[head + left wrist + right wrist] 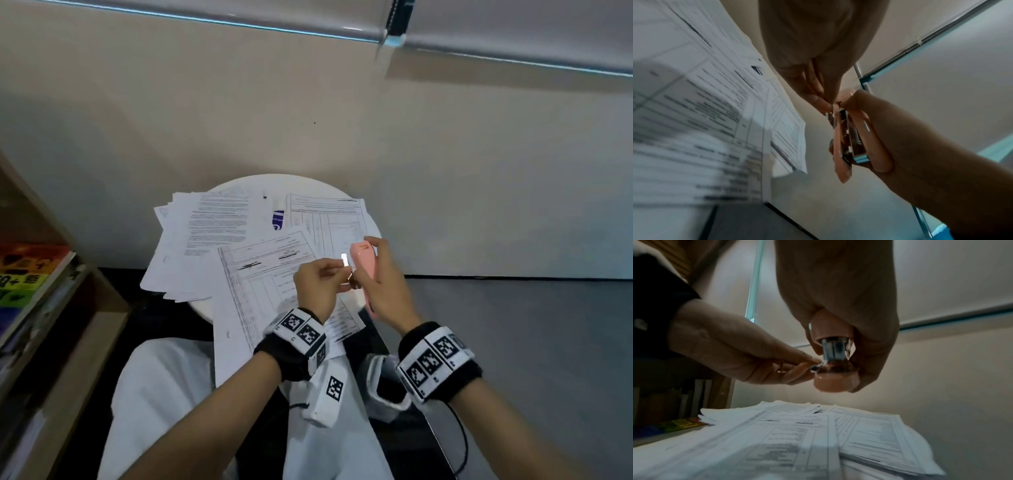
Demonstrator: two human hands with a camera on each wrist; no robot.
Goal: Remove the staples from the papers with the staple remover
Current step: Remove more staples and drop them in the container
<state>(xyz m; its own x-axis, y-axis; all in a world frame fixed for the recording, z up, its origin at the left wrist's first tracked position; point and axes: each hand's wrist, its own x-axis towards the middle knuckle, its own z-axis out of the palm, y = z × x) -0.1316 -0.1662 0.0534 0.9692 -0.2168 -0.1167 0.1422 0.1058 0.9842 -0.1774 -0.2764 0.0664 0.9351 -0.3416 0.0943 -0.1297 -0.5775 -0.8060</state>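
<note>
My right hand [385,286] grips a pink staple remover [363,270] and holds it up above the papers [263,274]. Its metal tip [833,350] shows between the fingers in the right wrist view. My left hand [317,284] reaches across from the left and pinches at that metal tip with thumb and fingertips [823,101]. A small metal piece [815,368] sits at the pinch; I cannot tell whether it is a loose staple. In the left wrist view the staple remover [851,138] lies in the right hand [920,142]. Printed sheets [818,434] lie spread below both hands.
The papers cover a small round white table [270,180] against a beige wall. A wooden shelf with a colourful box [27,270] stands at the left. A grey floor [513,325] lies to the right. My lap in white clothing [164,394] is below the table.
</note>
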